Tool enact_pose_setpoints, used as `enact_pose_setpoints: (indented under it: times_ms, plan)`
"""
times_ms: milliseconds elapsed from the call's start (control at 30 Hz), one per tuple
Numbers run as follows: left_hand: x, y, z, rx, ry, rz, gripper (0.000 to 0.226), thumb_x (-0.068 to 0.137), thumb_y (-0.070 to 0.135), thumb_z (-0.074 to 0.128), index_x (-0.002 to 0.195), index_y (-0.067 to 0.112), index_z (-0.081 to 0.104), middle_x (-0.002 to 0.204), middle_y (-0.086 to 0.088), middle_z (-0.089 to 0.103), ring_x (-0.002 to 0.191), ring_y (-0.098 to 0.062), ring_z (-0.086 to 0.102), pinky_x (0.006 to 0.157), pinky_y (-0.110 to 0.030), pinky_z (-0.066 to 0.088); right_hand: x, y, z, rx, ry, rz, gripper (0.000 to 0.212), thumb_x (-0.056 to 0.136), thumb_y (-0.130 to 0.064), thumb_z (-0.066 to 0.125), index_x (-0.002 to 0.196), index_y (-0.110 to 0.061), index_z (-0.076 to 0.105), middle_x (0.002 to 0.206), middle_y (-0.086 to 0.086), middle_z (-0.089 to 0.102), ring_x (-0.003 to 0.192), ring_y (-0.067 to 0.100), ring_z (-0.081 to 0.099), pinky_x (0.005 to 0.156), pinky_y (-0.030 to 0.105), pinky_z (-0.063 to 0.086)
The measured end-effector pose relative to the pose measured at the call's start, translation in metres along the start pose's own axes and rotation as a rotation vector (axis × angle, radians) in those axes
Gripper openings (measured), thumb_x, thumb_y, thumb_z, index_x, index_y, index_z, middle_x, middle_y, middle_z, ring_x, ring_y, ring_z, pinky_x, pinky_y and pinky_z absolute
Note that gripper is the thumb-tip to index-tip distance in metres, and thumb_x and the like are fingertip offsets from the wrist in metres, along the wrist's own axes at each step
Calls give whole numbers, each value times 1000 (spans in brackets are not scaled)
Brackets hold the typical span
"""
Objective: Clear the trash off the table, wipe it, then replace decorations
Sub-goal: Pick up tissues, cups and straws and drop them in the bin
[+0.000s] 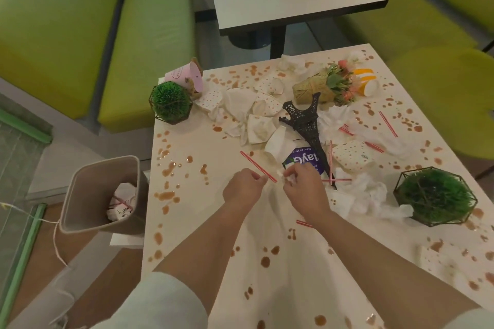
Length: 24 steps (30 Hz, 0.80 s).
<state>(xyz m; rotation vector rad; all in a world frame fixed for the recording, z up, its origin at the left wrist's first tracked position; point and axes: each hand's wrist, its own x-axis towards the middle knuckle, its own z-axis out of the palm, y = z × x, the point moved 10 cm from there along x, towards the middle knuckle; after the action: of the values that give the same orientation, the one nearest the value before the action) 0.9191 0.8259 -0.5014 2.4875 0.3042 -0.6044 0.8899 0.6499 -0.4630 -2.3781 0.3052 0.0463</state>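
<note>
Both hands worked close together over the near middle of the table (pixel 267 288). The left hand (pixel 242 189) pinched the near end of a red-striped straw (pixel 258 166), and the right hand (pixel 303 184) clutched a small white scrap (pixel 287 177) — likely gathering litter in one go for the bin (pixel 104 195), which stood just off the table's left edge with paper already inside. Brown spills dotted the whole top. Beyond the hands lay a purple wipes packet (pixel 304 159), crumpled napkins (pixel 363 192) and dotted paper cups (pixel 352 155), tangled around the toppled tower model (pixel 307 120). Two green ball plants (pixel 171 101) and a bouquet (pixel 328 85) stood among the mess — in the way of any wiping.
</note>
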Motion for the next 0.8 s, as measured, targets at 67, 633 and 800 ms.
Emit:
enact_pose_setpoints:
  times_ms: [67, 633, 800]
  plan:
    - [4, 5, 2, 22, 5, -40, 35, 89, 62, 53, 83, 29, 62, 86, 8, 66, 82, -18, 66, 63, -26, 42, 6, 3, -7, 37, 17, 25, 14, 86, -12, 66, 96, -22, 63, 101, -8, 49, 93, 10, 52, 73, 23, 40]
    - [18, -22, -20, -129, 56, -287, 27, 77, 36, 71, 70, 13, 59, 67, 0, 61, 60, -19, 60, 56, -23, 41, 24, -6, -13, 173, 39, 39, 18, 82, -9, 67, 95, -22, 66, 95, -12, 50, 98, 11, 47, 75, 22, 37]
    - [14, -30, -23, -166, 64, -294, 31, 79, 38, 69, 70, 11, 57, 64, 0, 57, 57, -18, 55, 54, -24, 37, 25, -20, -12, 205, 71, 27, 17, 82, -10, 67, 95, -21, 66, 92, -10, 50, 96, 14, 46, 80, 26, 41]
